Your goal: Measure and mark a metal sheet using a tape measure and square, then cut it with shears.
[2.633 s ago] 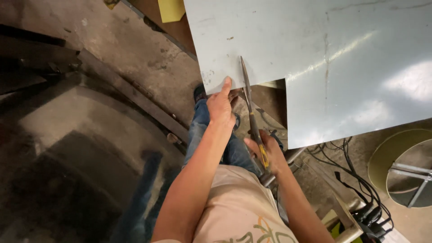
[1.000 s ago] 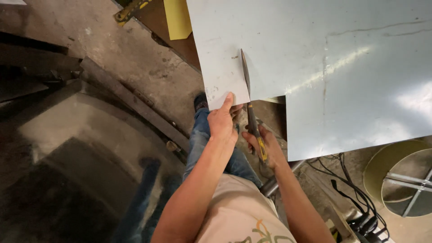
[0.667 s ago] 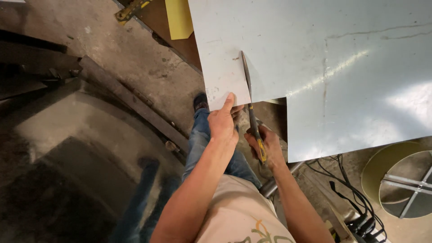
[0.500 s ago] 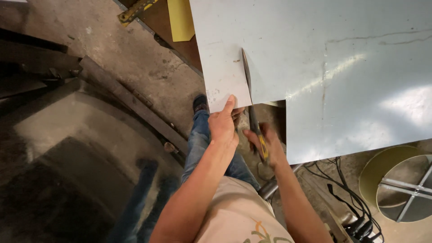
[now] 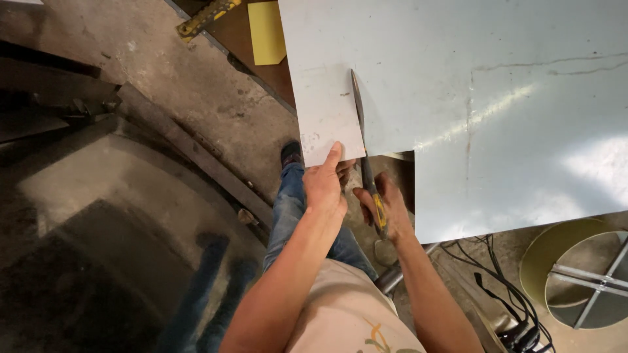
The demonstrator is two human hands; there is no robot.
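A large grey sheet of metal (image 5: 458,98) fills the upper right of the head view. My right hand (image 5: 386,206) grips the yellow handles of long tin snips (image 5: 363,140), whose blade lies in a cut running up into the sheet. My left hand (image 5: 327,180) pinches the near edge of the strip (image 5: 327,111) left of the cut, thumb on top. My legs in blue jeans and a dark shoe stand below the sheet's edge.
The floor is stained concrete (image 5: 163,85). A dark metal bar (image 5: 190,163) slants across it at left. A yellow flat piece (image 5: 267,31) lies at the top. Black cables (image 5: 497,287) and a round yellow-green duct with cross braces (image 5: 582,281) lie at lower right.
The cut has run further into the sheet, with the snips' blade deeper along it. My left hand has stayed on the strip's near edge, and the view has shifted slightly.
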